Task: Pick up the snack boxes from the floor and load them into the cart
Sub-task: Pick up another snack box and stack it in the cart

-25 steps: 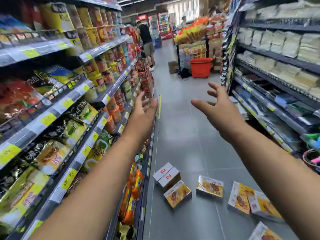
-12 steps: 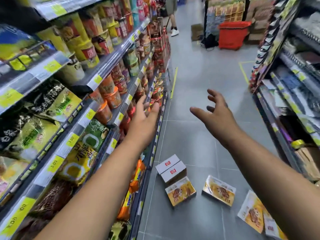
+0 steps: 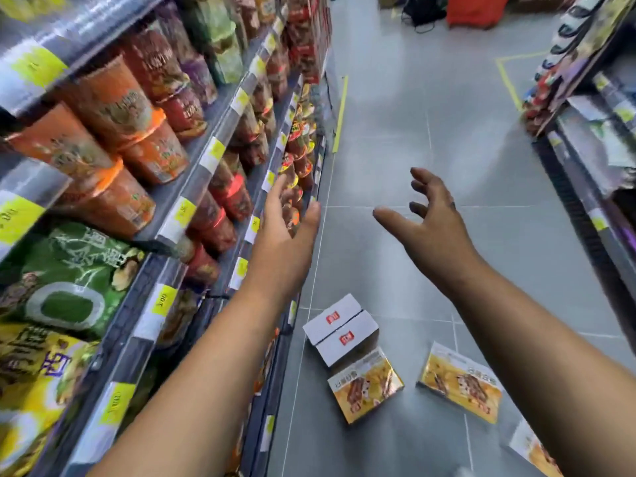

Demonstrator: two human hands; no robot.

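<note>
Head view: snack boxes [image 3: 345,340] are seen lying on the grey tiled floor [image 3: 413,139], low in the aisle by the foot of the left shelving [image 3: 161,232]. Two white-topped boxes [image 3: 333,318] are set side by side, touching. A yellow box [image 3: 365,385] touches their near side, and a second yellow box [image 3: 459,383] lies just to its right, apart from it. A further box [image 3: 531,451] is cut off at the lower right edge.

Both bare arms are stretched forward above them. The left hand [image 3: 285,235] is held flat with straight fingers close to the shelf edge, with nothing grasped. The right hand [image 3: 432,225] is spread with loosely bent fingers and is likewise empty.

Cup noodles [image 3: 113,108] and a green bag [image 3: 69,280] are stocked on the left shelves. A red container [image 3: 476,8] is seen far up the aisle.
</note>
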